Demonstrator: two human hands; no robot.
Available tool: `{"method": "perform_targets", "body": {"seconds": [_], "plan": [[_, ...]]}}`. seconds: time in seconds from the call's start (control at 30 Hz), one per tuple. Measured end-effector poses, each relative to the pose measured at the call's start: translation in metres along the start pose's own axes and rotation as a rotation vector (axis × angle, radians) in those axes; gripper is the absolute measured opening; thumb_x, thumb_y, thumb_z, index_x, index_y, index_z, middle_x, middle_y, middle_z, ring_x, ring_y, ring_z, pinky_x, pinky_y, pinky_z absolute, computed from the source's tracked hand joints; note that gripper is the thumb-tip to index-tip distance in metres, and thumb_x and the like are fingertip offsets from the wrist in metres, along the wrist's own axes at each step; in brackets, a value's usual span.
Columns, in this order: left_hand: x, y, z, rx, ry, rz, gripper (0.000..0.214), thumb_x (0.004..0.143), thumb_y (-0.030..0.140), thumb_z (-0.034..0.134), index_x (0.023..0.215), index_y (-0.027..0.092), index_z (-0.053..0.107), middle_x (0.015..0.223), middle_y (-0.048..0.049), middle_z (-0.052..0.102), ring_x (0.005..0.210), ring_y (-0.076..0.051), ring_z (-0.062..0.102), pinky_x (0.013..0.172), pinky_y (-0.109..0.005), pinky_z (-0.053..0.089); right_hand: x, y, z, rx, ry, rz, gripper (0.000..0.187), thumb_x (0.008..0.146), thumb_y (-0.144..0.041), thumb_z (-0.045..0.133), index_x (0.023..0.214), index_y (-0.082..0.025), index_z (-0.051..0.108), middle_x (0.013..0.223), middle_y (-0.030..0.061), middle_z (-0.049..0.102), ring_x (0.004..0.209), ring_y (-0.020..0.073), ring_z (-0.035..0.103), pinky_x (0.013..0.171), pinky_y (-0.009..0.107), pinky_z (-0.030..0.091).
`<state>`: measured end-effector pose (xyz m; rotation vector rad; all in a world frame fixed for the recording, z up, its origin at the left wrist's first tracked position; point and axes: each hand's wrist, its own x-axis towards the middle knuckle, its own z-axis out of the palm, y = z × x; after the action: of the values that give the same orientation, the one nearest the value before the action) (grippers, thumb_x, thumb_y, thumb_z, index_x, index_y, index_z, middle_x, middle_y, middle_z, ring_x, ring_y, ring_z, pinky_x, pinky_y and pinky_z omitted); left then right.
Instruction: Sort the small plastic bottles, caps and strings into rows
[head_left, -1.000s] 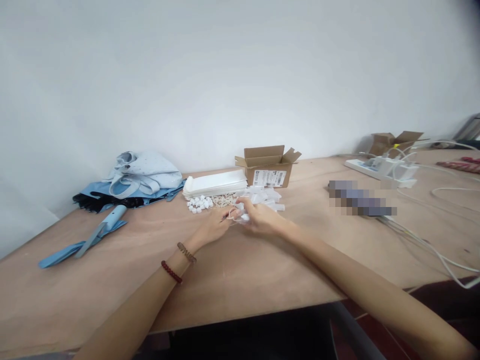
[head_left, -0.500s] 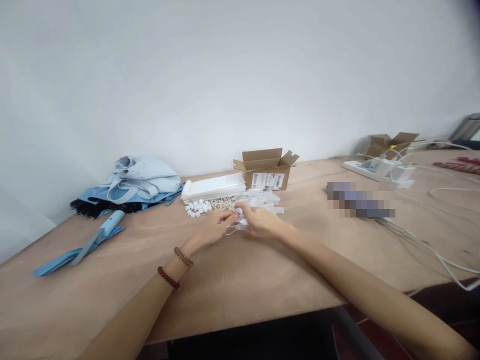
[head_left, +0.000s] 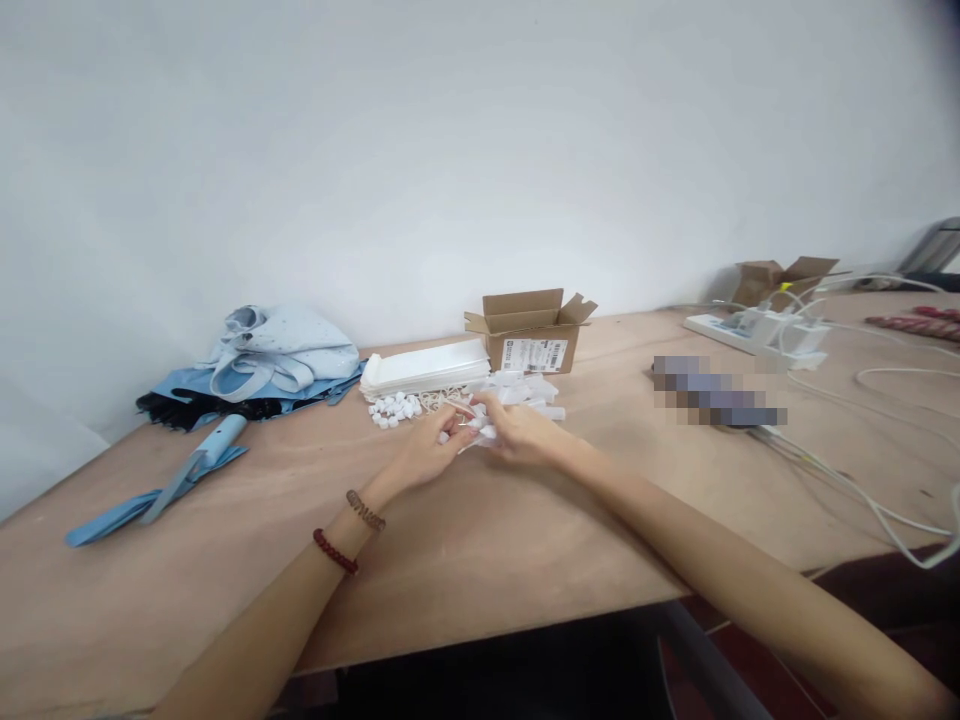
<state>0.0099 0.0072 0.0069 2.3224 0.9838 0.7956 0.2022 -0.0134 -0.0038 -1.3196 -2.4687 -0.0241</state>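
Observation:
My left hand (head_left: 433, 445) and my right hand (head_left: 521, 430) meet over the middle of the table, fingertips close together and bent inward. Between them shows a translucent white plastic piece (head_left: 484, 434), pinched by the right hand. Whatever the left fingers grip is small and partly hidden; a thin pale cord shows beside them. Just beyond the hands lie small white caps (head_left: 395, 409), a heap of beige cords (head_left: 441, 398) and a pile of clear plastic pieces (head_left: 525, 387). A stack of long white sheets (head_left: 427, 368) rests behind the caps.
An open cardboard box (head_left: 529, 350) stands by the wall. On the left are a folded light-blue cloth bag (head_left: 292, 345) and a blue umbrella handle (head_left: 221, 442). To the right lie a blurred-out object (head_left: 716, 392), a power strip (head_left: 757, 338) and loose white cables (head_left: 862, 500).
The left hand has turned slightly, its fingers rising and curling nearer the right hand. The cord loop hanging below the fingers no longer shows there. The view has shifted slightly.

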Motion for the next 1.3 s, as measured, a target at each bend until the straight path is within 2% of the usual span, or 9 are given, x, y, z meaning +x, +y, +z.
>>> {"method": "perform_targets", "body": {"seconds": [0.17,0.33,0.53,0.73,0.83,1.0,1.07,1.13,1.3], "plan": [[0.000,0.002,0.000,0.001,-0.050,-0.039,0.043,0.093,0.040,0.034,0.061,0.016,0.050,0.058,0.0021,0.045,0.058,-0.013,0.040,0.057,-0.025,0.030,0.000,-0.001,0.005,-0.012,0.004,-0.019,0.060,0.079,-0.022,0.053,0.132,-0.015,0.025,0.098,0.0156,0.067,0.080,0.0262,0.064,0.064,0.029,0.041],[-0.001,0.003,-0.001,-0.032,-0.016,-0.012,0.022,0.085,0.037,0.051,0.091,0.017,0.058,0.072,0.0017,0.056,0.066,-0.014,0.048,0.063,-0.025,0.034,0.001,-0.002,0.002,-0.009,-0.011,0.025,0.063,0.078,-0.023,0.052,0.133,-0.012,0.023,0.092,0.0144,0.067,0.077,0.0272,0.065,0.063,0.030,0.041],[0.000,0.000,0.002,-0.117,-0.081,-0.109,0.043,0.090,0.041,0.038,0.056,0.017,0.045,0.052,0.0034,0.039,0.054,-0.012,0.035,0.054,-0.025,0.027,-0.001,-0.005,0.005,0.014,-0.025,0.029,0.067,0.077,-0.024,0.053,0.136,-0.013,0.022,0.092,0.0140,0.067,0.079,0.0275,0.064,0.065,0.030,0.041],[0.003,-0.010,0.006,-0.215,-0.041,-0.081,0.030,0.083,0.043,0.053,0.069,0.016,0.058,0.069,0.0008,0.056,0.066,-0.013,0.046,0.063,-0.025,0.034,0.000,-0.001,0.016,0.018,-0.026,0.058,0.067,0.076,-0.022,0.052,0.136,-0.011,0.023,0.083,0.0108,0.067,0.072,0.0258,0.063,0.061,0.028,0.037],[0.003,-0.013,0.008,-0.289,-0.034,-0.154,0.037,0.083,0.044,0.051,0.061,0.015,0.055,0.059,0.0021,0.049,0.058,-0.011,0.041,0.056,-0.024,0.031,0.001,-0.001,0.017,0.033,-0.014,0.053,0.067,0.076,-0.022,0.053,0.136,-0.013,0.024,0.084,0.0102,0.066,0.071,0.0250,0.062,0.060,0.027,0.035],[0.004,-0.020,0.001,-0.721,0.029,-0.395,0.033,0.076,0.044,0.061,0.066,0.013,0.056,0.050,0.0079,0.029,0.043,-0.005,0.020,0.042,-0.020,0.014,0.001,-0.002,0.012,0.066,0.031,0.076,0.063,0.079,-0.020,0.050,0.136,-0.014,0.025,0.087,0.0098,0.066,0.071,0.0228,0.062,0.060,0.025,0.035],[0.005,-0.021,-0.008,-0.932,0.094,-0.441,0.028,0.075,0.040,0.060,0.069,0.013,0.054,0.052,0.0078,0.031,0.042,-0.004,0.017,0.040,-0.019,0.012,0.001,-0.001,0.009,0.063,0.034,0.092,0.062,0.080,-0.019,0.049,0.136,-0.014,0.025,0.084,0.0090,0.066,0.070,0.0227,0.061,0.060,0.025,0.035],[0.004,-0.019,-0.015,-1.087,0.054,-0.472,0.026,0.075,0.039,0.055,0.074,0.014,0.055,0.060,0.0043,0.043,0.041,-0.003,0.021,0.038,-0.018,0.012,0.001,0.000,0.008,0.037,0.024,0.117,0.063,0.079,-0.019,0.049,0.136,-0.012,0.024,0.081,0.0091,0.066,0.069,0.0233,0.061,0.059,0.026,0.035],[-0.002,-0.001,-0.017,-0.912,-0.041,-0.355,0.027,0.074,0.037,0.065,0.070,0.012,0.056,0.060,0.0032,0.045,0.041,-0.001,0.025,0.038,-0.018,0.011,0.004,0.000,0.011,-0.059,-0.004,0.131,0.069,0.077,-0.019,0.047,0.139,-0.009,0.019,0.079,0.0120,0.067,0.067,0.0260,0.062,0.060,0.028,0.038]]}}
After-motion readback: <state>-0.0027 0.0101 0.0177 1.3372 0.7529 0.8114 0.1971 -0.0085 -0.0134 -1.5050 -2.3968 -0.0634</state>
